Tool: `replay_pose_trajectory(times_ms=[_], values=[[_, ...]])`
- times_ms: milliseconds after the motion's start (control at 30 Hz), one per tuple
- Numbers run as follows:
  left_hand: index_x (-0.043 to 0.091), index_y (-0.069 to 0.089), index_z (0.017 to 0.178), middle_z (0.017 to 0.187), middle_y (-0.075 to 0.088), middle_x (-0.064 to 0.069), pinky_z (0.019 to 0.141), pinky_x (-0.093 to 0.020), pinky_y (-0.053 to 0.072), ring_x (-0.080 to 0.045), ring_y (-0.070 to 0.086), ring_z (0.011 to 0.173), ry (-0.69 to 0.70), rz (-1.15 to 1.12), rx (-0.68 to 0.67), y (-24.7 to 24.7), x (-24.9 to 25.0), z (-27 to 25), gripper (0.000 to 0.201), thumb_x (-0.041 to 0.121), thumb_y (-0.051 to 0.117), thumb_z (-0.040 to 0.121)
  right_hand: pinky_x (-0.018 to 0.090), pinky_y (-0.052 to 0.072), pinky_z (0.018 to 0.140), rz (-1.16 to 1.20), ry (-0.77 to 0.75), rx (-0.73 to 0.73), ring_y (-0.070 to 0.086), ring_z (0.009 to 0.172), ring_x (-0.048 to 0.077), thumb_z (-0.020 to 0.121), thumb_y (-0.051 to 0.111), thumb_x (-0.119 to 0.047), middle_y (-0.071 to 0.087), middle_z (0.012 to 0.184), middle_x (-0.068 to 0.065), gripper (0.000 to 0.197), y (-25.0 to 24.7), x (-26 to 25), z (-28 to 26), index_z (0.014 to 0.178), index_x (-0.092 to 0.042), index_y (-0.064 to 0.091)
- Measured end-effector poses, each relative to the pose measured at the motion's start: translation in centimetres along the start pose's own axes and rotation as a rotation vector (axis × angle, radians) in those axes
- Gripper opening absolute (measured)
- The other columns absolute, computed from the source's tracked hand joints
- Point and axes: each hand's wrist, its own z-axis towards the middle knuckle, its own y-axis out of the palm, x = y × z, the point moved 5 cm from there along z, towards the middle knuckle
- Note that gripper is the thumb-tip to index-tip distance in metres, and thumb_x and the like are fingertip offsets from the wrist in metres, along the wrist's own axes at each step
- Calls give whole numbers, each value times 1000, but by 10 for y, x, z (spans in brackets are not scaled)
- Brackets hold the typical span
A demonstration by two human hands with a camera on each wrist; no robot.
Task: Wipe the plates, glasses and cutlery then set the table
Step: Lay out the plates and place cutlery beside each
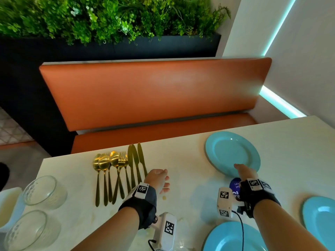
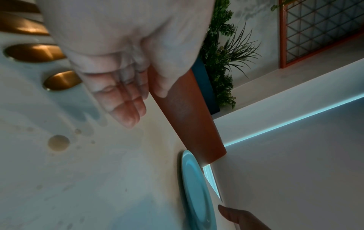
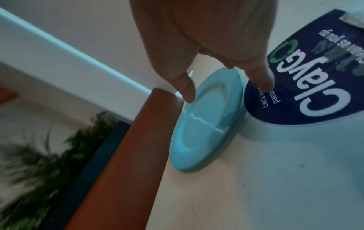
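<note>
Three light blue plates lie on the white table (image 1: pixel 181 178): a far one (image 1: pixel 232 153), one at the bottom edge (image 1: pixel 233 238) and one at the right (image 1: pixel 320 220). My right hand (image 1: pixel 243 172) hovers over the far plate's (image 3: pixel 208 116) near rim, thumb and fingers (image 3: pixel 262 84) spread, holding nothing. Gold spoons, forks and knives (image 1: pixel 117 171) lie side by side at centre left. Just right of their handles (image 2: pixel 39 52), my left hand (image 1: pixel 160 180) hangs relaxed and empty, fingers (image 2: pixel 128 112) nearly straight. Two clear glasses (image 1: pixel 43 191) (image 1: pixel 27 229) stand at the left.
A dark blue round sticker (image 3: pixel 315 77) lies flat on the table beside the far plate. A white container (image 1: pixel 9 205) sits at the far left edge. An orange bench (image 1: pixel 154 91) runs behind the table, with plants above. A small spot (image 1: pixel 164 197) marks the tabletop.
</note>
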Motion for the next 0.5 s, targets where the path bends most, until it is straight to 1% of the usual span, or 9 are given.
replay_pose_trajectory(times_ms=[67, 167, 233, 267, 300, 333, 367, 400, 500], values=[[4, 49, 126, 85, 54, -6, 60, -27, 50, -18, 53, 70, 20, 56, 43, -10, 2, -1, 32, 19, 48, 97, 35, 42, 82, -158, -53, 7, 56, 96, 35, 84, 59, -26, 58, 107, 20, 53, 4, -4, -13, 126, 3, 48], [9, 48, 130, 114, 60, -14, 72, -33, 56, -25, 60, 93, 88, 275, 193, -38, 6, 0, 38, 24, 51, 95, 37, 46, 85, -412, -144, -5, 59, 101, 34, 79, 60, -24, 59, 108, 18, 53, 20, -9, -36, 124, 2, 50], [9, 46, 130, 126, 56, -14, 83, -33, 52, -28, 58, 106, 132, 493, 337, -63, 14, -2, 40, 25, 51, 94, 38, 47, 92, -553, -293, -89, 58, 105, 30, 85, 57, -18, 59, 111, 14, 47, 37, -17, -58, 128, -1, 48], [8, 44, 129, 128, 54, -14, 92, -36, 48, -29, 55, 112, 125, 580, 406, -78, 17, -4, 41, 26, 52, 93, 36, 46, 95, -619, -355, -131, 57, 111, 29, 90, 53, -14, 58, 119, 12, 45, 43, -21, -76, 132, -5, 44], [7, 43, 128, 129, 51, -15, 100, -38, 43, -29, 51, 117, 118, 671, 467, -93, 19, -6, 42, 27, 53, 92, 33, 45, 94, -743, -382, -183, 55, 116, 29, 92, 51, -13, 56, 126, 12, 44, 51, -23, -93, 134, -7, 41], [6, 41, 128, 131, 48, -15, 104, -40, 38, -30, 47, 120, 85, 750, 520, -106, 20, -9, 44, 28, 53, 92, 30, 46, 90, -749, -386, -210, 53, 120, 29, 93, 52, -13, 54, 130, 13, 45, 56, -24, -107, 135, -7, 40], [5, 39, 128, 132, 44, -16, 105, -40, 35, -31, 43, 122, 61, 796, 562, -119, 19, -7, 47, 31, 54, 91, 29, 46, 89, -845, -431, -253, 52, 122, 28, 93, 53, -15, 53, 132, 13, 46, 64, -25, -120, 136, -7, 39], [4, 37, 128, 133, 41, -18, 104, -41, 34, -32, 40, 122, 17, 788, 599, -131, 16, -6, 53, 34, 56, 90, 30, 45, 91, -950, -499, -278, 51, 123, 28, 93, 53, -17, 52, 133, 13, 47, 73, -26, -131, 136, -7, 39], [2, 38, 124, 131, 38, -21, 101, -41, 37, -33, 38, 121, -62, 695, 677, -154, 2, 1, 70, 52, 63, 80, 35, 40, 101, -1155, -606, -346, 47, 125, 30, 93, 53, -17, 49, 134, 14, 46, 97, -19, -152, 136, -8, 39]])
